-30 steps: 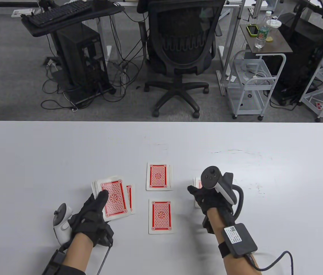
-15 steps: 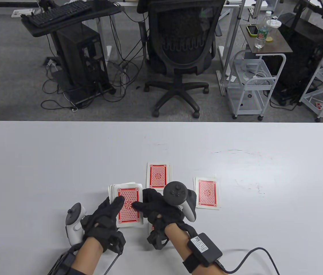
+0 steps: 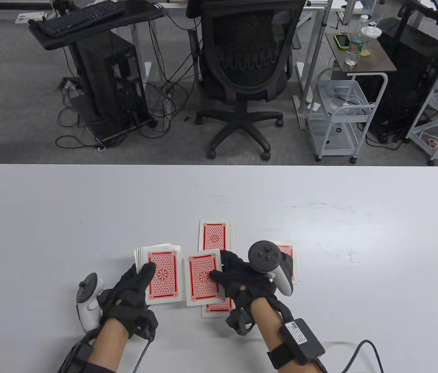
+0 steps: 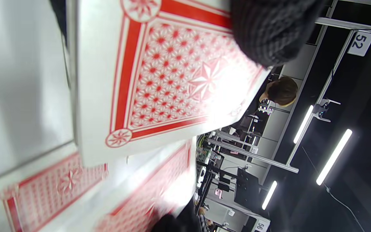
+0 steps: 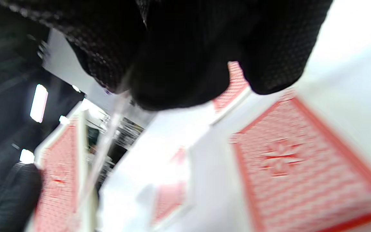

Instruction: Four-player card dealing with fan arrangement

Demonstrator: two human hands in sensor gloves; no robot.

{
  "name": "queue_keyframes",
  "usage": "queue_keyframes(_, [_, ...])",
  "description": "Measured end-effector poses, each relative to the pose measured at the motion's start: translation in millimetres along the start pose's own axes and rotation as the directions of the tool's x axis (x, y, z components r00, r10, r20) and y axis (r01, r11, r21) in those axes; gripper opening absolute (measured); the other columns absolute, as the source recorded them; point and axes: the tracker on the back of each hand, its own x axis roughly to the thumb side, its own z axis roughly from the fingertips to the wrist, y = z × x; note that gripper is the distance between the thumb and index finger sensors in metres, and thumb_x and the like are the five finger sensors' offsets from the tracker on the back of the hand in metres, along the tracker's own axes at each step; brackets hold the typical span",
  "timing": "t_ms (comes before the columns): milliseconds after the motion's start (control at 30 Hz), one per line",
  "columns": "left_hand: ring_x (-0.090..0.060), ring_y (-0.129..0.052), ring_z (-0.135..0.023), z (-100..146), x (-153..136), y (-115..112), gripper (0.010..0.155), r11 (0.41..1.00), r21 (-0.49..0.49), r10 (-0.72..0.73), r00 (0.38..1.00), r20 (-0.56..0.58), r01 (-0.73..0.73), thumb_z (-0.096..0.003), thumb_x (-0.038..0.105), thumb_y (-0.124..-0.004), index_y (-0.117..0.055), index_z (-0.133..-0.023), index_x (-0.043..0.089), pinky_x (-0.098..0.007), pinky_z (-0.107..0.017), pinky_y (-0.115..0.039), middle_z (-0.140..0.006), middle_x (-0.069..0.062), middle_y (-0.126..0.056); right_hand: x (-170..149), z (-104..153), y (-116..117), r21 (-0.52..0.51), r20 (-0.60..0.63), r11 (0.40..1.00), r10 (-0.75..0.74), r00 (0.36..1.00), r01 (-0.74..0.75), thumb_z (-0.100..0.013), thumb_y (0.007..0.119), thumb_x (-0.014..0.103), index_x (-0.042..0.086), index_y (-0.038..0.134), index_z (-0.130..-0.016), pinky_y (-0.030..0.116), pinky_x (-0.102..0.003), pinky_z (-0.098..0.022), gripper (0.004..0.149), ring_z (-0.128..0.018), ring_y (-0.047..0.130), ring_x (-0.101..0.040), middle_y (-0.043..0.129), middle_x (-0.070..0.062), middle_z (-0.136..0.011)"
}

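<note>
Beside the deck (image 3: 160,274) gripped by left hand (image 3: 131,291), right hand (image 3: 242,278) pinches one card (image 3: 202,280), likely to deal it

Cards (image 3: 162,274) are showing red star-patterned backs with white borders; gloves (image 3: 129,291) are black; table (image 3: 48,217) is white.
</note>
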Motion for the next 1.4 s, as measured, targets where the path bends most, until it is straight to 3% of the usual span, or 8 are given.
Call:
queue_keyframes(167, [-0.026,-0.102,-0.074,-0.9,1.5,10.4,0.050,0.999,0.043,0.006,1.000,-0.005,-0.005,-0.0507,0.048,-0.082,-0.069,-0.096,0.031,-0.043,-0.050,-0.090,-0.090,0.008,-0.089,-8.9,-3.9,18.0,0.029,-0.111,0.941,0.337,0.935,-0.336,-0.051,0.085,0.031,-0.004,0.043,-0.105,0.079,-0.050,-0.044,0.077,-0.030,0.101,-0.010,0.082,-0.004,-0.074])
queue_keyframes(333, [-0.026,-0.103,-0.073,0.7,2.5,7.8,0.050,0.999,0.040,0.004,1.000,0.007,-0.004,-0.0503,0.047,-0.082,-0.070,-0.096,0.031,-0.044,-0.049,-0.090,-0.090,0.008,-0.089,-2.9,-6.6,41.3,0.059,-0.212,0.710,0.696,0.686,-0.702,-0.052,0.085,0.039,-0.004,0.044,-0.105,0.080,-0.047,-0.043,0.080,-0.025,0.098,-0.005,0.083,-0.002,-0.069])
queue_keyframes(433, [-0.026,-0.103,-0.072,0.8,1.6,6.1,0.050,0.999,0.039,-0.003,1.000,0.006,0.003,-0.0502,0.047,-0.082,-0.070,-0.095,0.031,-0.044,-0.049,-0.091,-0.090,0.007,-0.090,-0.7,-6.0,44.6,0.073,-0.228,0.664,0.737,0.636,-0.744,-0.052,0.083,0.042,-0.002,0.046,-0.105,0.080,-0.046,-0.043,0.079,-0.024,0.096,-0.004,0.083,0.000,-0.068])
queue_keyframes(567, [-0.026,-0.103,-0.072,1.1,1.8,4.6,0.050,0.999,0.034,0.004,1.000,0.015,-0.005,-0.0502,0.047,-0.083,-0.070,-0.095,0.030,-0.044,-0.048,-0.091,-0.089,0.007,-0.090,6.5,-2.7,32.8,0.039,-0.211,0.711,0.693,0.689,-0.702,-0.052,0.083,0.045,0.001,0.051,-0.105,0.079,-0.047,-0.044,0.075,-0.026,0.097,-0.006,0.084,0.000,-0.068])
queue_keyframes(767, [-0.026,-0.103,-0.072,4.3,2.7,-11.8,0.049,0.999,-0.029,0.031,0.999,0.025,-0.030,-0.0504,0.048,-0.083,-0.070,-0.095,0.030,-0.044,-0.048,-0.091,-0.089,0.008,-0.090,27.7,5.7,14.6,-0.090,0.056,0.977,0.201,0.978,-0.196,-0.055,0.076,0.049,0.006,0.063,-0.101,0.075,-0.054,-0.049,0.064,-0.046,0.102,-0.020,0.082,-0.009,-0.079])
queue_keyframes(900, [-0.026,-0.104,-0.071,6.1,0.5,-27.6,0.049,0.997,-0.076,0.010,1.000,0.024,-0.008,-0.0499,0.048,-0.083,-0.071,-0.094,0.030,-0.043,-0.047,-0.091,-0.088,0.008,-0.091,34.1,6.7,28.6,-0.030,0.150,0.999,-0.034,0.988,0.039,-0.052,0.079,0.052,0.006,0.058,-0.103,0.070,-0.060,-0.053,0.072,-0.061,0.098,-0.029,0.076,-0.011,-0.086])
queue_keyframes(1067, [-0.026,-0.103,-0.071,8.6,-3.1,-40.2,0.049,0.995,-0.099,0.003,1.000,0.022,-0.001,-0.0497,0.048,-0.084,-0.071,-0.094,0.032,-0.043,-0.048,-0.091,-0.088,0.009,-0.091,38.1,7.0,39.1,-0.150,0.166,0.988,-0.020,0.986,0.045,-0.046,0.091,0.041,0.011,0.071,-0.090,0.075,-0.057,-0.050,0.057,-0.044,0.104,-0.019,0.086,0.000,-0.069])
queue_keyframes(1400, [-0.026,-0.103,-0.072,5.4,3.1,-26.1,0.049,0.996,-0.093,0.014,1.000,-0.010,-0.015,-0.0504,0.047,-0.082,-0.071,-0.095,0.032,-0.044,-0.048,-0.091,-0.090,0.008,-0.090,40.2,-3.4,33.4,-0.082,0.162,0.985,-0.137,0.977,0.152,-0.047,0.090,0.032,0.002,0.069,-0.094,0.078,-0.053,-0.048,0.060,-0.040,0.108,-0.020,0.092,0.000,-0.066])
